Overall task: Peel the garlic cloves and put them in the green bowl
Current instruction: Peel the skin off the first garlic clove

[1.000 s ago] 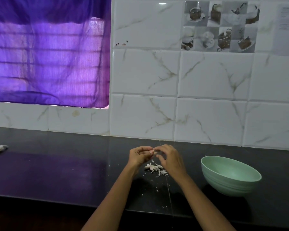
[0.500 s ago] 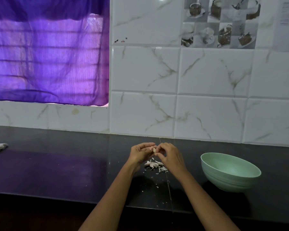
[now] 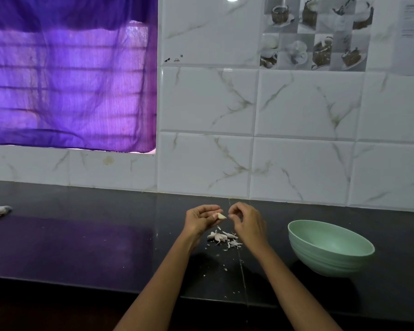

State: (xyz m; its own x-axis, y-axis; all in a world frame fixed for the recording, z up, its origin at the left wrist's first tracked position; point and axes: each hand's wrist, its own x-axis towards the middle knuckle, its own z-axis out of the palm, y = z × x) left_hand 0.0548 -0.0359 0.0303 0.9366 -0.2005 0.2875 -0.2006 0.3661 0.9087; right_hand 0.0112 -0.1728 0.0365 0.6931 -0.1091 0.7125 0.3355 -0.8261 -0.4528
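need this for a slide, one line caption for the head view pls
Left hand holds a garlic clove above peel scraps as the right hand picks at it, green bowl waiting alongside.

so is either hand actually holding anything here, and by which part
The left hand pinches a garlic clove by one end; its pointed tip sticks out toward the right hand. The right hand's fingers are curled; whether they hold a bit of skin cannot be told.
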